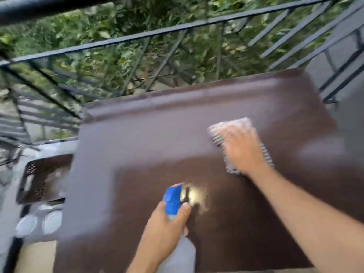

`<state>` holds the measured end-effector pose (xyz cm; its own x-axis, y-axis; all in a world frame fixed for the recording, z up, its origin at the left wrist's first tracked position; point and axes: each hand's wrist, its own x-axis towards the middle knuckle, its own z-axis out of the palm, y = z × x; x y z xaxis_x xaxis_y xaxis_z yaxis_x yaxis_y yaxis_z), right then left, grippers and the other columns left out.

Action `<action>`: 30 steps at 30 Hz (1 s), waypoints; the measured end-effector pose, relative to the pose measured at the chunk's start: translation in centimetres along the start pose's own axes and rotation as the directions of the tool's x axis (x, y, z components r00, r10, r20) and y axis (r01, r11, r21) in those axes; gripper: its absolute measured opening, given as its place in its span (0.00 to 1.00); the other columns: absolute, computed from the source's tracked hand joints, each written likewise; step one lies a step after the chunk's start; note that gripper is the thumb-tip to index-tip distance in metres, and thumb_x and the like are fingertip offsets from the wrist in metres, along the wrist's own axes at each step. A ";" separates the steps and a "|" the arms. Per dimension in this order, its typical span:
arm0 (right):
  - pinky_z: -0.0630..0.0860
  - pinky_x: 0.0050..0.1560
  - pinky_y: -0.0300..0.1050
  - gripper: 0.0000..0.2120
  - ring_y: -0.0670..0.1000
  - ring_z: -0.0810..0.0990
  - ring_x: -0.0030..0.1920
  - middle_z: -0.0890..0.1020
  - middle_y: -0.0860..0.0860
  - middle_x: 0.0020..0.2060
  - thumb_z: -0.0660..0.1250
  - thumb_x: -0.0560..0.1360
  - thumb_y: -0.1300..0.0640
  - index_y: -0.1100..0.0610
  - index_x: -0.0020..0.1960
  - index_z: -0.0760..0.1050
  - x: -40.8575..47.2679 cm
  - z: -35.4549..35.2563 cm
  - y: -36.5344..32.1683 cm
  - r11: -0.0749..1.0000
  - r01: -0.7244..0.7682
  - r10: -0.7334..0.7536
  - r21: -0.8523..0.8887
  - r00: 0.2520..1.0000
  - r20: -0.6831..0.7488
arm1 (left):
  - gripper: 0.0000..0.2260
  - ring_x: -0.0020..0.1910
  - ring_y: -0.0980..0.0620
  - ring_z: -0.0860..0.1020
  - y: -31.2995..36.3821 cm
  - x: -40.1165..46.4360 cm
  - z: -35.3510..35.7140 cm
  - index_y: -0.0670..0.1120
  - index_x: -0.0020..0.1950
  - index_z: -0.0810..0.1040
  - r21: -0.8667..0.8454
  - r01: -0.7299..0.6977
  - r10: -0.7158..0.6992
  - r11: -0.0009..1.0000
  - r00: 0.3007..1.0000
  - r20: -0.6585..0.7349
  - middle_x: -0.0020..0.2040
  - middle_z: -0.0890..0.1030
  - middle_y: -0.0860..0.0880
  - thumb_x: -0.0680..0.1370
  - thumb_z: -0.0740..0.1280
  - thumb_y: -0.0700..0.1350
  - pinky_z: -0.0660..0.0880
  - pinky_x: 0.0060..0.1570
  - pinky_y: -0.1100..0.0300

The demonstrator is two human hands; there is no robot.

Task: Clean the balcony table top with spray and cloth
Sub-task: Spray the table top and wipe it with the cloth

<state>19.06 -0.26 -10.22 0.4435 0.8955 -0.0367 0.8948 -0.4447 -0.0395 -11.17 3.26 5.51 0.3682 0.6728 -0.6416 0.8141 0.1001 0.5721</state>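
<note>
Worktop [137, 146]: dark brown, glossy, with a raised lip along its far edge. It stands against a dark metal railing [126, 39], with green foliage beyond. A pale wet patch [197, 196] lies on the surface near its middle, just ahead of the spray nozzle. To the left, lower down, sits a dark brown perforated item [43, 178] on a white object; the view there is blurred and neither can be identified with confidence.

Left hand [167, 229]: at the near edge, its grip closed round the neck of the spray bottle [177, 253], thumb curled over the base of the blue trigger head. The bottle tilts forward, nozzle towards the wet patch.

Right hand [242, 152]: forearm extended across the worktop, palm down, fingers straight and flat, pressing the cloth [230, 125] onto the surface on the right side. The cloth is pale, ribbed and motion-blurred.
</note>
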 end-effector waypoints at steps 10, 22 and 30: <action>0.56 0.71 0.72 0.26 0.70 0.60 0.74 0.66 0.60 0.76 0.50 0.81 0.48 0.53 0.77 0.64 -9.0 0.4 -11.5 0.979 0.205 -0.204 0.015 0.979 -0.015 | 0.23 0.35 0.58 0.81 -7.3 -0.6 -3.6 0.50 0.47 0.71 -0.092 0.042 -0.038 0.995 0.998 0.043 0.33 0.84 0.51 0.70 0.63 0.70 0.75 0.42 0.57; 0.56 0.74 0.68 0.25 0.63 0.64 0.75 0.72 0.53 0.73 0.49 0.81 0.44 0.46 0.76 0.66 -11.0 0.3 -18.9 0.896 0.423 -0.433 0.134 0.900 0.048 | 0.23 0.35 0.57 0.80 -14.2 -6.3 -3.5 0.45 0.46 0.76 -0.390 0.246 -0.370 0.887 0.886 -0.281 0.33 0.84 0.51 0.74 0.64 0.66 0.73 0.39 0.60; 0.55 0.72 0.68 0.25 0.66 0.66 0.74 0.73 0.53 0.72 0.54 0.78 0.45 0.45 0.74 0.65 -9.3 1.1 -25.9 0.649 0.756 -0.759 0.079 0.652 -0.005 | 0.23 0.28 0.57 0.77 -17.7 -9.8 -0.6 0.47 0.33 0.77 -0.643 0.234 -0.524 0.729 0.795 -0.306 0.28 0.82 0.51 0.78 0.60 0.63 0.73 0.38 0.59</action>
<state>-8.24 2.94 -9.92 -0.3895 0.9210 0.0113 0.9123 0.3874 -0.1324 -29.41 -4.68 1.94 -0.2717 0.7064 -0.6536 0.3907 0.7016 0.5959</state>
